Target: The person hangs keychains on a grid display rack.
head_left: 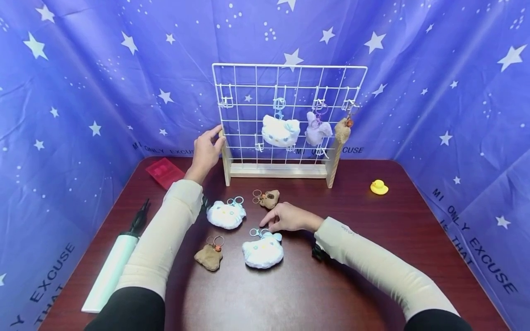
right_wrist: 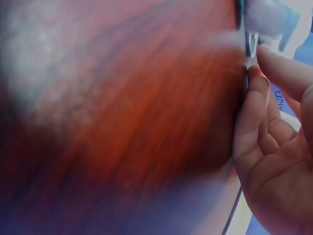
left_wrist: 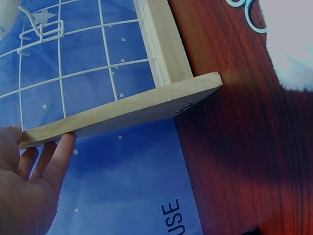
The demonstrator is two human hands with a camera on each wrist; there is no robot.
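Note:
My left hand (head_left: 206, 149) grips the wooden side post (left_wrist: 122, 105) of a white wire grid rack (head_left: 248, 112), thumb on one side and fingers on the other. My right hand (head_left: 290, 217) reaches down over the table, thumb and index finger apart, fingertips right at the light-blue rings (head_left: 259, 232) of a white cat plush keychain (head_left: 262, 252). Another white cat plush keychain (head_left: 226, 214) lies to its left. Brown plush keychains lie nearby, one (head_left: 270, 199) behind my right hand and one (head_left: 209, 256) at the front left.
From the rack's hooks hang a white cat plush (head_left: 280, 132), a lilac plush (head_left: 318, 131) and a brown plush (head_left: 342, 130). A yellow toy duck (head_left: 378, 187) sits at right. On the left are a pale green hand pump (head_left: 111, 271) and a red flat packet (head_left: 164, 172).

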